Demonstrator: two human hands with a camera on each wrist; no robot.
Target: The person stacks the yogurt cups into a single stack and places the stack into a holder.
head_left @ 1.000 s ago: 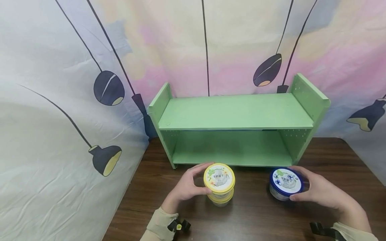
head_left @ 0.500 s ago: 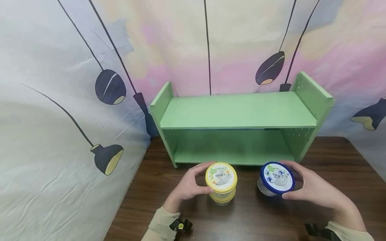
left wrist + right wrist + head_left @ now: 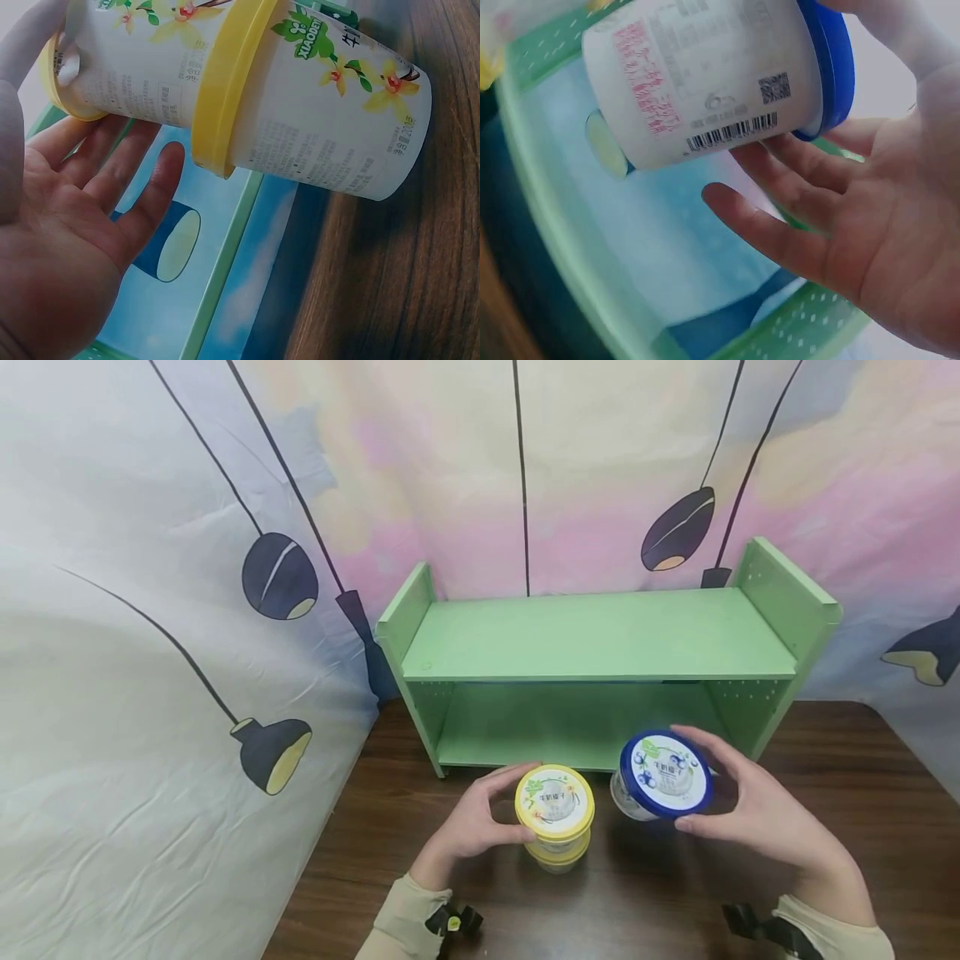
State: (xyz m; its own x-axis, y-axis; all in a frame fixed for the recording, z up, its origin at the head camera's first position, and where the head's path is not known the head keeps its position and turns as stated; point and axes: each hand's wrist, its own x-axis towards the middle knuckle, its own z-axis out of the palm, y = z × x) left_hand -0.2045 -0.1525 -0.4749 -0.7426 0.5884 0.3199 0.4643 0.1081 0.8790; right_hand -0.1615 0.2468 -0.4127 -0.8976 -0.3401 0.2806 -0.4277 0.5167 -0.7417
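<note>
Two yogurt-style tubs with yellow lids stand stacked on the table in the head view. My left hand (image 3: 480, 817) holds the upper yellow-lidded tub (image 3: 555, 803) between thumb and fingers near its lid. Beneath it, the lower yellow-lidded tub (image 3: 322, 112) rests on the table, its flower-printed side showing in the left wrist view. To the right, my right hand (image 3: 761, 806) grips a blue-lidded tub (image 3: 666, 774) by its lid, raised above the table and tilted. Its barcode side (image 3: 712, 90) faces the right wrist camera.
A green two-tier shelf (image 3: 600, 639) stands at the back of the dark wooden table (image 3: 360, 860), right behind the tubs. Its lower board (image 3: 517, 743) lies under the upper one, between side panels. A cloth printed with lamps (image 3: 465, 485) hangs behind.
My right hand has lifted the blue-lidded tub and carried it left and towards the shelf, close to the yellow stack. My left hand has stayed on the upper yellow-lidded tub.
</note>
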